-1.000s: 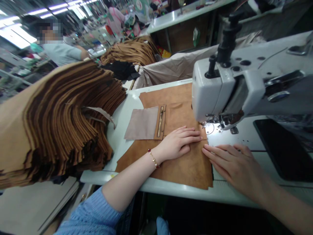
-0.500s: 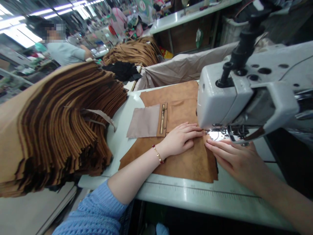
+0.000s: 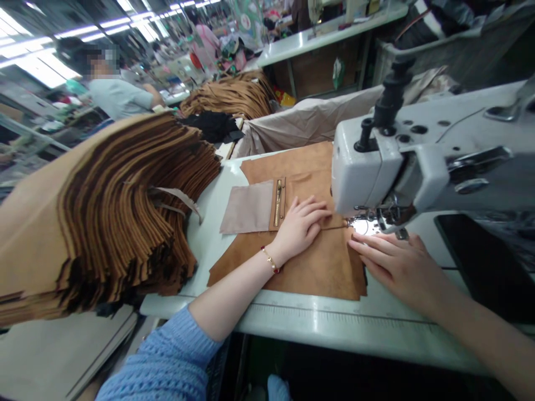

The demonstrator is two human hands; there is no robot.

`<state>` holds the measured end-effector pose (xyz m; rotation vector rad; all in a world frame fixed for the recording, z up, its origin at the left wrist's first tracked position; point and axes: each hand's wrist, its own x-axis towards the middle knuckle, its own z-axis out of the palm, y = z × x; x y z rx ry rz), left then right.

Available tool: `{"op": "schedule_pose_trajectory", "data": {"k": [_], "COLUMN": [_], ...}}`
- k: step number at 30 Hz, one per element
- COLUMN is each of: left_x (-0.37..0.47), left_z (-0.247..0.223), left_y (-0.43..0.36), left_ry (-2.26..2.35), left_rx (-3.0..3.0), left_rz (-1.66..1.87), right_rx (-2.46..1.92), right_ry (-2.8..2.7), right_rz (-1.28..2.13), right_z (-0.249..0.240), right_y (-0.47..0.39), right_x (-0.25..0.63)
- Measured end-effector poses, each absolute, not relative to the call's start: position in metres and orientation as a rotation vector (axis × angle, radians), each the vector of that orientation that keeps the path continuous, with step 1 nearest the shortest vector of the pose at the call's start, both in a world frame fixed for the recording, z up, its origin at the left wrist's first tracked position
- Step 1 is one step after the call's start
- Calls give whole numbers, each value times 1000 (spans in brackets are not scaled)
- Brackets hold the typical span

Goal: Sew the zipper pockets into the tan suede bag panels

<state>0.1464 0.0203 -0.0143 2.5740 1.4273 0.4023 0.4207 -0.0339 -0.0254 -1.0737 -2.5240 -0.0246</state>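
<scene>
A brown leather-like panel point(image 3: 309, 273) lies flat on the sewing table, its right part under the head of a white sewing machine point(image 3: 361, 172). My left hand point(image 3: 301, 225) rests open on the panel, fingers stretched toward the needle area. Beside its wrist is a zipper point(image 3: 278, 201) set in a brown strip, with a grey-beige fabric piece point(image 3: 246, 207) attached on the left. My right hand point(image 3: 397, 262) lies with fingers extended, the tips on the panel's right edge just below the lit presser foot point(image 3: 353, 221).
A tall stack of brown panels point(image 3: 121, 206) drapes over the table's left side. A dark phone-like slab point(image 3: 480, 262) lies at right. A ruler scale point(image 3: 334, 317) runs along the table's front edge. Behind are a cloth-lined bin point(image 3: 309, 122) and a co-worker point(image 3: 121, 94).
My left hand has drawn back slightly left from the presser foot, baring a seam line on the panel. My right hand stays nearly in place. The view has shifted a little.
</scene>
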Motion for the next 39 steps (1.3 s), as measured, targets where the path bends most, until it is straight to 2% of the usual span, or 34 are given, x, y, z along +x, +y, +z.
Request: {"op": "schedule_pose_trajectory", "data": {"k": [4, 9, 11, 15, 20, 33, 39], "left_x": [160, 178, 173, 156, 161, 173, 166], "left_z": [4, 48, 51, 24, -17, -21, -3], "left_y": [-10, -57, -57, -39, -55, -66, -94], "left_ry": [1872, 1737, 1581, 1195, 1444, 1528, 1444], "left_rx": [2533, 2546, 2623, 2789, 2653, 2583, 2541], "left_rz": [82, -422, -343, 142, 308, 376, 220], "right_rx": [-1077, -1166, -1203, -1190, -1102, -1193, -1171], "right_ry": [-2467, -2409, -2397, -2396, -2492, -2538, -2500], "right_rz": [82, 102, 99, 111, 150, -10, 67], "right_z": [-18, -22, -29, -41, -42, -49, -23], "right_y": [-49, -76, -81, -74, -60, -58, -86], "right_x": [426, 425, 427, 440, 461, 463, 477]}}
